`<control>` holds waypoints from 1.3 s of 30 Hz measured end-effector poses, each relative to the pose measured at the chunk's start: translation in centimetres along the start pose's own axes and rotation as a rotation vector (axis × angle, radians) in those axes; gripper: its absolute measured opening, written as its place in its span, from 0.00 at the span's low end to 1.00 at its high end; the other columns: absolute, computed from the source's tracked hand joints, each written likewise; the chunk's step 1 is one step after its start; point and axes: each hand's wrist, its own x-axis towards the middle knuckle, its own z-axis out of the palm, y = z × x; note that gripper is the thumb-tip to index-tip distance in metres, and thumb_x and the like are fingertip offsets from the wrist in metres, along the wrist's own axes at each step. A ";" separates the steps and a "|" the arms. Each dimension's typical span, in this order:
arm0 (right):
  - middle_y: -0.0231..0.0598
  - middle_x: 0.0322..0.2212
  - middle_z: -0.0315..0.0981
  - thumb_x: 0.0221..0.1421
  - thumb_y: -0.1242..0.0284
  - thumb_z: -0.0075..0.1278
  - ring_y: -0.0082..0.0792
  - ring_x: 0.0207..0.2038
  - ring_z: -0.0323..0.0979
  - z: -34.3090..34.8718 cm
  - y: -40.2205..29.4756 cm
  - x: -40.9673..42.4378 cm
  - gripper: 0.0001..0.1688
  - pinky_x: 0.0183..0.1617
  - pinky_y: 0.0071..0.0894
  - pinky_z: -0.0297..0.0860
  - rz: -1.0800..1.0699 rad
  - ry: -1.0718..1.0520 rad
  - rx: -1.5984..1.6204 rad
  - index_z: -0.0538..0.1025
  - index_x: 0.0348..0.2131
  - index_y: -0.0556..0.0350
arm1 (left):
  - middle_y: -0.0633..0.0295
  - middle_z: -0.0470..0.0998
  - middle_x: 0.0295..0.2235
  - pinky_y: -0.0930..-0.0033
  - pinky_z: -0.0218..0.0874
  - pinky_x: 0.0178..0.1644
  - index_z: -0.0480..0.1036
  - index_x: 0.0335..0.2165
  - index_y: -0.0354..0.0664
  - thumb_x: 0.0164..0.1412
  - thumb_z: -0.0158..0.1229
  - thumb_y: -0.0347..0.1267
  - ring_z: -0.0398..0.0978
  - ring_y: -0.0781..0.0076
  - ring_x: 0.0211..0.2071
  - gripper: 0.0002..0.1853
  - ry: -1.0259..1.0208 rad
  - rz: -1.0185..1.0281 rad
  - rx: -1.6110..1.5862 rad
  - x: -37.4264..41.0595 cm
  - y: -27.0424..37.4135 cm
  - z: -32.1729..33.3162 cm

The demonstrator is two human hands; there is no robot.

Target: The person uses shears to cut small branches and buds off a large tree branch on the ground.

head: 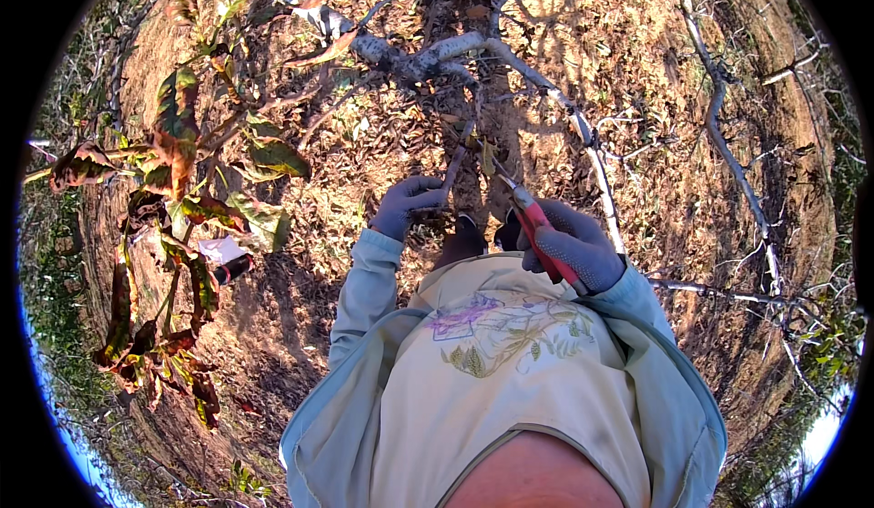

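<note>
My right hand [580, 245], in a grey dotted glove, is closed around the red handles of pruning shears [536, 218]. The shears point up and away from me, their metal tip beside a small yellowish leaf [487, 158]. My left hand [412, 202], gloved too, grips a thin branch [456, 165] near its lower end. That branch runs up towards a thick, pale-barked limb [416, 64] in front of me. The shears' tip is just right of the thin branch; whether the blades touch any wood cannot be made out.
Browning leaves [181, 125] hang from shoots on my left. A long bare branch [717, 112] curves down on the right, and another pale branch [594, 146] reaches close to my right hand. Dry leaves [355, 125] litter the ground. A dark cylindrical object [232, 269] lies at left beside something white.
</note>
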 end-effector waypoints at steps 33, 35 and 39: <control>0.41 0.43 0.68 0.49 0.72 0.54 0.26 0.46 0.66 -0.8 3.5 -1.0 0.36 0.51 0.27 0.62 -0.155 0.036 -0.133 0.60 0.55 0.66 | 0.61 0.77 0.32 0.74 0.65 0.37 0.73 0.40 0.30 0.50 0.63 0.32 0.75 0.75 0.31 0.20 -0.004 0.038 0.025 0.2 0.0 -0.2; 0.40 0.43 0.68 0.49 0.73 0.54 0.25 0.46 0.65 0.0 2.6 -1.1 0.36 0.52 0.27 0.61 -0.083 0.059 -0.062 0.60 0.55 0.66 | 0.61 0.77 0.32 0.73 0.65 0.38 0.73 0.40 0.30 0.50 0.63 0.32 0.74 0.75 0.32 0.20 -0.002 0.038 0.013 0.1 0.0 0.0; 0.39 0.43 0.67 0.49 0.73 0.54 0.23 0.45 0.65 0.5 3.0 -0.4 0.36 0.51 0.26 0.62 -0.111 0.103 -0.030 0.60 0.56 0.65 | 0.61 0.77 0.32 0.73 0.63 0.40 0.73 0.39 0.31 0.50 0.63 0.33 0.74 0.76 0.33 0.19 0.003 0.046 -0.003 0.1 -0.2 -0.1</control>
